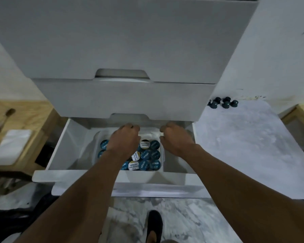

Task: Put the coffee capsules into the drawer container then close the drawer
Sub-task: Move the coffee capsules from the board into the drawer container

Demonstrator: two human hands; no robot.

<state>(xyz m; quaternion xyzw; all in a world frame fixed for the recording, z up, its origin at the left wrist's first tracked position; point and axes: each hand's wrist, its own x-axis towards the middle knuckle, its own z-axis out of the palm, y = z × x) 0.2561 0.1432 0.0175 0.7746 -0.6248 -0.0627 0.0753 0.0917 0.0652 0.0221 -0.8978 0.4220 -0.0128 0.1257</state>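
In the open bottom drawer (pixel 60 149), coffee capsules (pixel 150 155) lie lid-up in the white container (pixel 163 161). They look like light, stiff little cups with slick foil lids, which I judge are best pinched at the rim. My left hand (pixel 125 139) curls its fingers over the far rows; whether it holds one, I cannot tell. My right hand (pixel 175 137) seems to pinch the container's far right rim. Loose capsules (pixel 225 102) sit on the marble surface (pixel 244 146), well apart.
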